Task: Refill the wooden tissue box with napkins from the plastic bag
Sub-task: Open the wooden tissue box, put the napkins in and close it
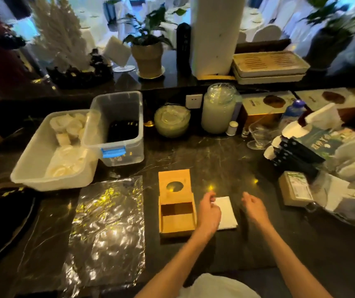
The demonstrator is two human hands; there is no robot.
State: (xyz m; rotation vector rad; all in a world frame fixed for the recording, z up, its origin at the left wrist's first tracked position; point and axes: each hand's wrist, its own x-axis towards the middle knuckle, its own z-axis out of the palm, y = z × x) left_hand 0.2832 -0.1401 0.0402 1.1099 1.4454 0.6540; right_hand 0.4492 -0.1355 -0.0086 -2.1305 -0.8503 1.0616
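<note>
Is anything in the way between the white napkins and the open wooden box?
Nothing visible blocks it. The napkins lie just right of the wooden box, whose lid is slid back. Only the left hand hovers over the gap between them.

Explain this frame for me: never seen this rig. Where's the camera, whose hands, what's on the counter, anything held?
There is no robot. One wide-angle camera sits on a person's head, looking down at their bare arms. On the dark counter stands the wooden tissue box, lid slid back, apparently empty inside. Right of it lies a white napkin stack. The left hand rests over the stack's edge; the right hand hovers open beside it. Neither clearly grips anything. A flattened clear plastic bag lies to the left.
</note>
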